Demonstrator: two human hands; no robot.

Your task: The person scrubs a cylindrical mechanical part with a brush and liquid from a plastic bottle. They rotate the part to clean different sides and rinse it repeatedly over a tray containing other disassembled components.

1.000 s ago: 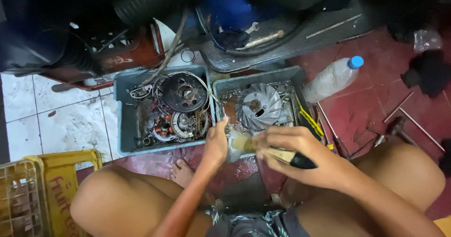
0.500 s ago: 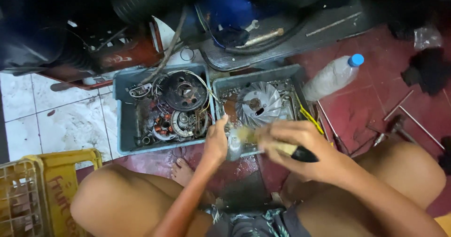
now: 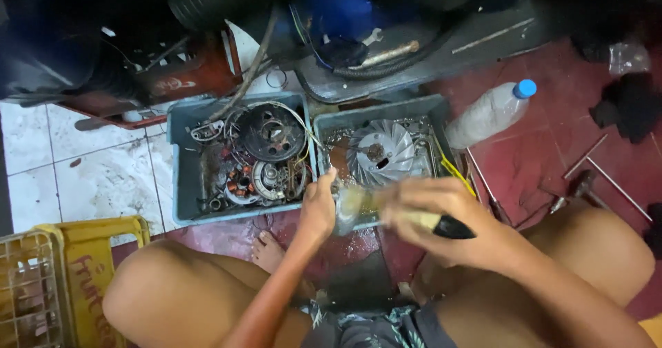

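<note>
Over the near rim of the right grey plastic tray [image 3: 386, 108], the left hand [image 3: 317, 210] keeps its fingers closed on a small blurred metal part [image 3: 343, 215], while the right hand [image 3: 441, 217] grips a black-handled pale-bristled brush [image 3: 403, 215], its bristles now shifted slightly along the part since a second ago: scrubbing continues.

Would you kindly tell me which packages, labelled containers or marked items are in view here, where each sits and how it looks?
Clear plastic bottle with blue cap: lying tilted on the red floor, right of the grey trays; no label visible.
Yellow plastic crate: bottom left beside the knee, slatted, red lettering on its side.
Red metal part: upper left behind the left grey tray, pale markings.
No screens or signs.
</note>
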